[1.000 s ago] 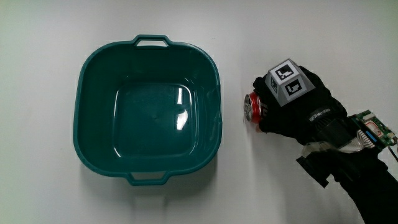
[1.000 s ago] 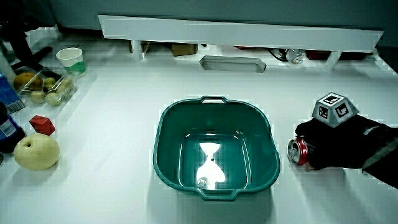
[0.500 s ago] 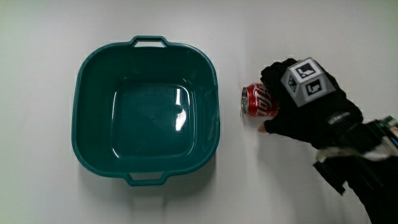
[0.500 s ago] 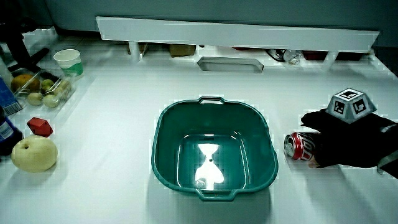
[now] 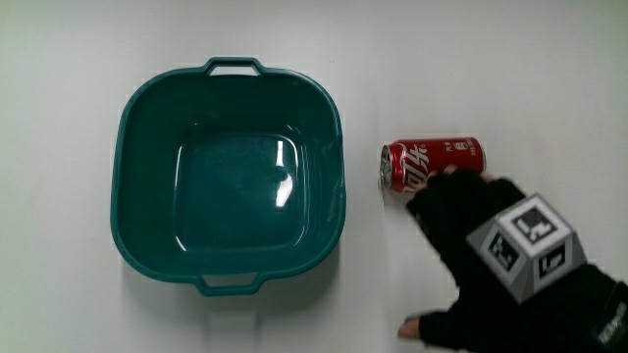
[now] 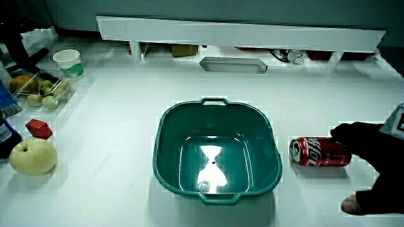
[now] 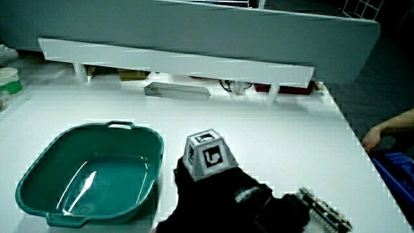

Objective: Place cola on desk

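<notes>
The red cola can [image 5: 433,164] is lying on its side on the white counter [image 5: 471,69] just beside the teal basin [image 5: 137,127], while the hand [image 5: 496,265] is hovering near it, nearer to the person, its fingers [image 5: 446,191] spreading loose and gripping nothing.

Cola can [image 5: 433,162] is red with white script on the side and a silver top. The basin [image 5: 232,175] is solid teal. The glove on the hand [image 5: 510,270] is black, and its cube [image 5: 531,247] is grey with black-and-white square markers. White table [image 5: 491,69]. In a side view there's a yellowish apple [image 6: 32,156] and a small red block [image 6: 40,128].
</notes>
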Demonstrator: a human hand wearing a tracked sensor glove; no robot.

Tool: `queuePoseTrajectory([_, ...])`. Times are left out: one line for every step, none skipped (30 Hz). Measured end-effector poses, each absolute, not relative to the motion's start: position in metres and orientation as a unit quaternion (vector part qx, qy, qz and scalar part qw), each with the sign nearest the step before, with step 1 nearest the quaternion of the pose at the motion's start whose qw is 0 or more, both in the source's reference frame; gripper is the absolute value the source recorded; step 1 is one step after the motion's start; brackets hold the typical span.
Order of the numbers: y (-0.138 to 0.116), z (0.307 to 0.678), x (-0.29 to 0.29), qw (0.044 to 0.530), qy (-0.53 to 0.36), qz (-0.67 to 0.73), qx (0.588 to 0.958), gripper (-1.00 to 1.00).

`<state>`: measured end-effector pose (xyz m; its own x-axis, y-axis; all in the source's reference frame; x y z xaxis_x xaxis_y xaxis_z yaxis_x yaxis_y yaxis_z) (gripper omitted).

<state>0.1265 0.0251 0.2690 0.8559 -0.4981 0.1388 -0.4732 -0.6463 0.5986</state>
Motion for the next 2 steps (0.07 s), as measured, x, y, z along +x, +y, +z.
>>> queuePoseTrajectory([0.0310,0.2653,0.1239,0.316,-0.285,-0.007,0.905,-1.00])
queuePoseTrajectory([0.0366,0.2726,0.1256,0.336,-0.287,0.001,0.897,-1.00])
